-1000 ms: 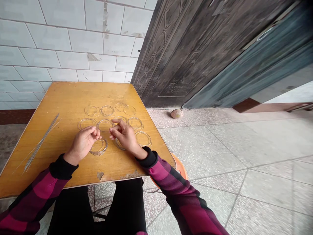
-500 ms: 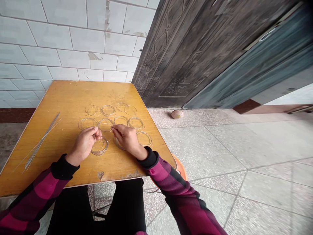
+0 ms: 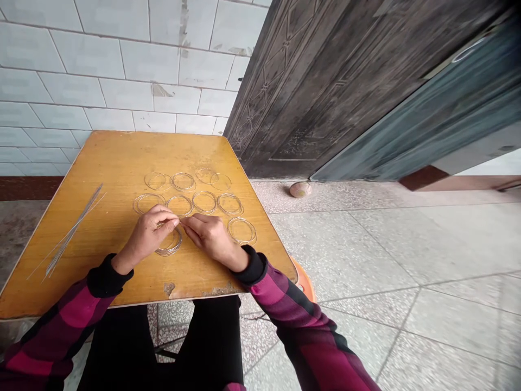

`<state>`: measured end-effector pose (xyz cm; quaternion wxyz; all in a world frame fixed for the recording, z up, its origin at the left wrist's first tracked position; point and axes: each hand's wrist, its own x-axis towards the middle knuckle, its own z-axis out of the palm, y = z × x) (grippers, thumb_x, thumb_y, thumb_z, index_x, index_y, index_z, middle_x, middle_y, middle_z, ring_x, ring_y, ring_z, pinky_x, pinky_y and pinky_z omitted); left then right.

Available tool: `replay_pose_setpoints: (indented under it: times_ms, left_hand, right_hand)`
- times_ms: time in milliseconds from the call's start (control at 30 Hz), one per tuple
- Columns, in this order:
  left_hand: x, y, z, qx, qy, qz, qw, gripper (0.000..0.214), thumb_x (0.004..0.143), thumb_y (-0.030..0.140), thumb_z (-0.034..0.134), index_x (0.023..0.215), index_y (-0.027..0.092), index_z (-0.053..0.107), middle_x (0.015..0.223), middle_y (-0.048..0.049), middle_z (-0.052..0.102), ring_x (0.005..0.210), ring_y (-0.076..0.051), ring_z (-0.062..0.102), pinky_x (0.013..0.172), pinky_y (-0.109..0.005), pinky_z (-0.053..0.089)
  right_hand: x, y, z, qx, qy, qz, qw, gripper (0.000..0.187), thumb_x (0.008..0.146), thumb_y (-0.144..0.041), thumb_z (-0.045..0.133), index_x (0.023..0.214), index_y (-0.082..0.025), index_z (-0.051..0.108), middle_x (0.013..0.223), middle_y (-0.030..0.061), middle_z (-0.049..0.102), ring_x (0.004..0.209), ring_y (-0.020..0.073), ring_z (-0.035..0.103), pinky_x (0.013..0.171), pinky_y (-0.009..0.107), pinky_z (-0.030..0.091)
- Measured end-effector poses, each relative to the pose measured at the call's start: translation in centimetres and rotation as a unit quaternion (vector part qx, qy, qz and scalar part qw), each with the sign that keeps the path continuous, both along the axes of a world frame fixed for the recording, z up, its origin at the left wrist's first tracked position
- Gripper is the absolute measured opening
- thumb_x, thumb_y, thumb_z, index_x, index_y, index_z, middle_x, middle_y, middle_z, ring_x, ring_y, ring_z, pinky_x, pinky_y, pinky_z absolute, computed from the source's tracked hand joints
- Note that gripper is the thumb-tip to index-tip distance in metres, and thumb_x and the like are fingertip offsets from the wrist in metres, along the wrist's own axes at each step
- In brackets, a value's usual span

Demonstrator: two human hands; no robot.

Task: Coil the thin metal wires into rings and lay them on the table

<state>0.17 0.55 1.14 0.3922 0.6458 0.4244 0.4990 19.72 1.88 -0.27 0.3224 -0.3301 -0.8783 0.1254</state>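
Note:
Both my hands meet over the near middle of a worn yellow-brown table (image 3: 118, 157). My left hand (image 3: 148, 236) is closed, its fingertips pinching a thin wire coil (image 3: 170, 245) that lies partly under it. My right hand (image 3: 209, 236) is closed too, pinching the same wire from the right, fingertips nearly touching the left ones. Several finished wire rings (image 3: 204, 202) lie in rows just beyond my hands, and one more ring (image 3: 242, 230) sits to the right of my right hand.
A bundle of straight thin wires (image 3: 71, 233) lies along the table's left side. A tiled wall stands behind the table, a dark wooden door (image 3: 325, 87) to the right. A small round bowl (image 3: 300, 189) sits on the speckled floor. An orange object (image 3: 303, 279) shows below the table's right corner.
My hands have drawn together until the fingertips almost meet over the wire coil. The right hand's fingers, earlier spread, have closed into a pinch. The view shifted slightly.

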Motion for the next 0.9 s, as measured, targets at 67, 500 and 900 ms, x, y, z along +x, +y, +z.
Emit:
replay_pose_setpoints:
  times_ms: [67, 500, 900]
  left_hand:
    - [0.0, 0.0, -0.1, 0.007, 0.011, -0.002, 1.000, 0.011, 0.078, 0.013, 0.071, 0.072, 0.021, 0.076, 0.078, -0.0049, 0.065, 0.078, -0.020, 0.057, 0.077, -0.030, 0.041]
    - [-0.7, -0.3, 1.3, 0.014, 0.028, -0.081, 0.996, 0.017, 0.079, 0.011, 0.067, 0.066, 0.020, 0.074, 0.074, -0.0041, 0.063, 0.073, -0.017, 0.055, 0.072, -0.029, 0.040]
    - [-1.1, 0.5, -0.9, -0.348, -0.287, -0.202, 0.869, 0.050, 0.071, 0.061, 0.076, 0.087, 0.014, 0.069, 0.093, -0.0123, 0.071, 0.092, -0.026, 0.067, 0.087, -0.046, 0.053]
  right_hand:
    - [-0.1, -0.1, -0.1, -0.006, 0.005, 0.002, 1.000, 0.028, 0.100, -0.025, 0.045, 0.093, -0.018, 0.071, 0.074, 0.0064, 0.063, 0.062, 0.0145, 0.054, 0.059, 0.028, 0.038]
    - [-0.6, 1.7, -0.6, -0.586, 0.279, 0.129, 0.750, 0.032, 0.074, -0.048, 0.081, 0.078, -0.017, 0.073, 0.069, -0.0006, 0.071, 0.060, 0.0075, 0.062, 0.060, 0.021, 0.051]
    - [-1.1, 1.5, -0.4, -0.535, 0.391, 0.136, 0.736, 0.027, 0.065, -0.044, 0.088, 0.068, -0.021, 0.075, 0.073, -0.0021, 0.067, 0.071, 0.0109, 0.059, 0.076, 0.027, 0.049]
